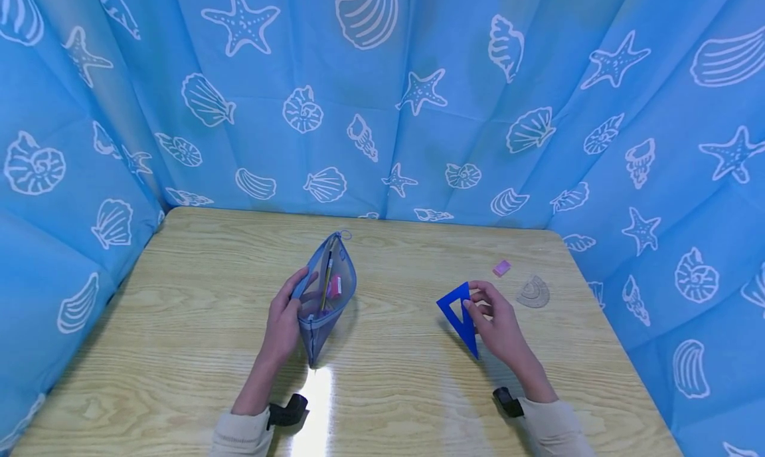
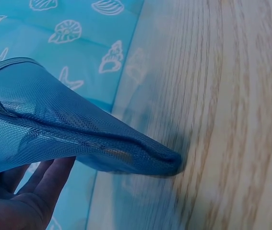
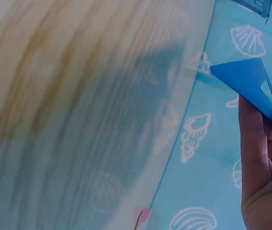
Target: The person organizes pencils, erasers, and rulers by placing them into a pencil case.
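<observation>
My left hand [image 1: 283, 321] grips the side of a blue mesh pencil pouch [image 1: 315, 343], whose zipped mouth gapes upward. Inside the pouch lie a pencil [image 1: 327, 279] and a pink item with a white label [image 1: 336, 285]. In the left wrist view the mesh pouch [image 2: 78, 120] hides part of that hand, and its far end is close to the table. A blue set square [image 1: 459, 321], triangular with a cut-out, is pinched between the thumb and fingers of my right hand [image 1: 495, 321]. The right wrist view shows the set square [image 3: 243, 76] raised at the fingertips.
A pink eraser [image 1: 502, 268] and a clear protractor [image 1: 533, 292] lie on the wooden table [image 1: 394, 377], beyond and to the right of my right hand. Blue curtains [image 1: 382, 98] with white shells and starfish hang behind the table and at both sides.
</observation>
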`<act>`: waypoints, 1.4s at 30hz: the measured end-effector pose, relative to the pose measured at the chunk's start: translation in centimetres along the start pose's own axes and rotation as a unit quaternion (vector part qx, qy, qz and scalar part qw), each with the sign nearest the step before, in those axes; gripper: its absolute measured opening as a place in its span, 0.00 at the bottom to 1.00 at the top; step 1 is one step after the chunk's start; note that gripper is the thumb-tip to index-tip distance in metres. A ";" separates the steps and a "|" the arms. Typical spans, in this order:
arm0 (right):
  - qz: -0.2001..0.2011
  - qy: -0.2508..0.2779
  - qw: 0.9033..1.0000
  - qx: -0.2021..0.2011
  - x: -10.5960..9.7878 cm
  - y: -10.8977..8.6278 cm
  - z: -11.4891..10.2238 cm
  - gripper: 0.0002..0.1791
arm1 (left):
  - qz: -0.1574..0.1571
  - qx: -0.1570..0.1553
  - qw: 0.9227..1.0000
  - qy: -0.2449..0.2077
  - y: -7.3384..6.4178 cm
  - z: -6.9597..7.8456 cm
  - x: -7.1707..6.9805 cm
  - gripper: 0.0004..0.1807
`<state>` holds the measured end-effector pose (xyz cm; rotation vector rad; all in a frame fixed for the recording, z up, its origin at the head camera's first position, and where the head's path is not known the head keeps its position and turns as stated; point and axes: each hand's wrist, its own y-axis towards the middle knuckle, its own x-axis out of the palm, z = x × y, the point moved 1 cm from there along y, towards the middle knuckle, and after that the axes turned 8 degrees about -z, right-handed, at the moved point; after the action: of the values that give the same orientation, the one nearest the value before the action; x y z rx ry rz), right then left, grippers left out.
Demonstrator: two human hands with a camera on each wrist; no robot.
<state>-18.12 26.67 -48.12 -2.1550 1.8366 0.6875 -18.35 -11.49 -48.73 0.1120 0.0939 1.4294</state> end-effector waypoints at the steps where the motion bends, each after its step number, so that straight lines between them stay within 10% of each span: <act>1: 0.003 0.006 1.000 -0.001 0.2 0.1 0.0 0.16 | 0.000 0.001 1.000 -0.003 0.0 0.0 -0.1 0.34; 42: -0.044 0.012 0.998 -0.035 7.9 7.4 -7.2 0.15 | -0.011 0.000 1.000 0.005 -0.2 -0.2 -0.5 0.35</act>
<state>-23.06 15.12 -44.76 -2.2832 1.7412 0.7189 -18.28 -11.98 -48.97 0.1034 0.1023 1.4086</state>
